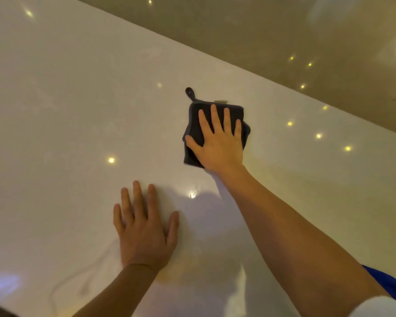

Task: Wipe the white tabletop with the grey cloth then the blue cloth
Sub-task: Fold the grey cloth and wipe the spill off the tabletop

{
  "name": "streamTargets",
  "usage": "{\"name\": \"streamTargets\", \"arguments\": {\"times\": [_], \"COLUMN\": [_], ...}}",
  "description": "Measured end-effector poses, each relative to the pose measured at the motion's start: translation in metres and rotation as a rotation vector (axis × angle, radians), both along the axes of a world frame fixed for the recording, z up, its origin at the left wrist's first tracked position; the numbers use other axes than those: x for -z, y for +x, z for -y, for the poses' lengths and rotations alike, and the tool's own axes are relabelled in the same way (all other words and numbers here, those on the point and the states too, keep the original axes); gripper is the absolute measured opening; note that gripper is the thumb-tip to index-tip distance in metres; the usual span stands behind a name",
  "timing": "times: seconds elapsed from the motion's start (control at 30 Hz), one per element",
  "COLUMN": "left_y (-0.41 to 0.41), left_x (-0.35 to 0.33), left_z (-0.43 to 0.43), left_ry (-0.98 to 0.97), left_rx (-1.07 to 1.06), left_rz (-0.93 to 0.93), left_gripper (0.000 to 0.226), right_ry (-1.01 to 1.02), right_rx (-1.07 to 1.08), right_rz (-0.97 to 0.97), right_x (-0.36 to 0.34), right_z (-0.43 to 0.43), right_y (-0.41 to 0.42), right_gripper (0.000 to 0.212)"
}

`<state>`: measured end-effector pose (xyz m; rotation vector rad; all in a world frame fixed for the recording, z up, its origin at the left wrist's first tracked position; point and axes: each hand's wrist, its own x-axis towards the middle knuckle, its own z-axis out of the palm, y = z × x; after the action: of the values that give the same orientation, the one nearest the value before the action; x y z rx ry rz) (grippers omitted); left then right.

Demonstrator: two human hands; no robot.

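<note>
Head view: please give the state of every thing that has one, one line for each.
Grey cloth: folded, flat on the tabletop, loop pointing away, under the right hand.
Right hand: open, palm down, fingers spread, pressing on the cloth.
Left hand: open, flat on the bare tabletop, holding nothing.
Tabletop: glossy, reflects small lights; faint streaks near the left hand.
Blue cloth: cannot tell; only a blue edge shows at the lower right.

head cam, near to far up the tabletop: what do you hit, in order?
Left hand flat on the white tabletop → right hand pressing the grey cloth → cloth's hanging loop → the tabletop's far edge.
</note>
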<state>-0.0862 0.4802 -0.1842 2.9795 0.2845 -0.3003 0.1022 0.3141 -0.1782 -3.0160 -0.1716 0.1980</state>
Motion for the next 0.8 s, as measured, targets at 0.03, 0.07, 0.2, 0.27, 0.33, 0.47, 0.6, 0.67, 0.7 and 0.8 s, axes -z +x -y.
{"name": "streamTargets", "arguments": {"times": [0.03,0.07,0.2,0.27,0.33,0.47,0.6,0.67,0.7,0.8], "left_y": [0.000,0.000,-0.001,0.000,0.000,0.002,0.000,-0.002,-0.001,-0.003], "left_x": [-0.001,-0.001,-0.004,-0.004,-0.005,-0.006,-0.005,-0.007,-0.007,-0.007], "left_z": [0.000,0.000,-0.003,-0.004,-0.004,-0.002,-0.001,0.002,0.001,0.000], "left_ry": [-0.001,-0.005,-0.040,-0.045,-0.043,-0.053,-0.075,-0.046,-0.039,-0.035], "left_rx": [0.001,0.001,0.000,0.018,0.027,0.014,0.008,0.022,0.023,0.012], "left_rz": [0.001,0.002,0.007,0.002,-0.017,-0.026,-0.016,-0.007,-0.020,-0.011], "left_gripper": [0.079,0.079,0.078,0.077,0.077,0.078,0.077,0.077,0.077,0.078], "right_ry": [0.003,0.007,0.103,0.097,0.055,0.001,0.070,0.086,0.081,0.056], "right_rx": [-0.018,-0.047,-0.134,-0.119,-0.126,-0.219,-0.194,-0.080,-0.028,0.082], "right_rz": [0.004,0.007,0.026,-0.034,-0.105,-0.124,-0.148,-0.110,-0.083,-0.100], "right_x": [-0.001,-0.002,-0.004,0.004,0.009,0.002,-0.003,-0.002,-0.001,-0.007], "right_z": [-0.001,-0.003,0.001,0.007,0.014,0.033,0.041,0.044,0.044,0.047], "right_y": [-0.007,-0.019,-0.122,-0.198,-0.277,-0.348,-0.309,-0.253,-0.213,-0.104], "right_gripper": [0.079,0.078,0.077,0.079,0.088,0.094,0.082,0.079,0.078,0.077]}}
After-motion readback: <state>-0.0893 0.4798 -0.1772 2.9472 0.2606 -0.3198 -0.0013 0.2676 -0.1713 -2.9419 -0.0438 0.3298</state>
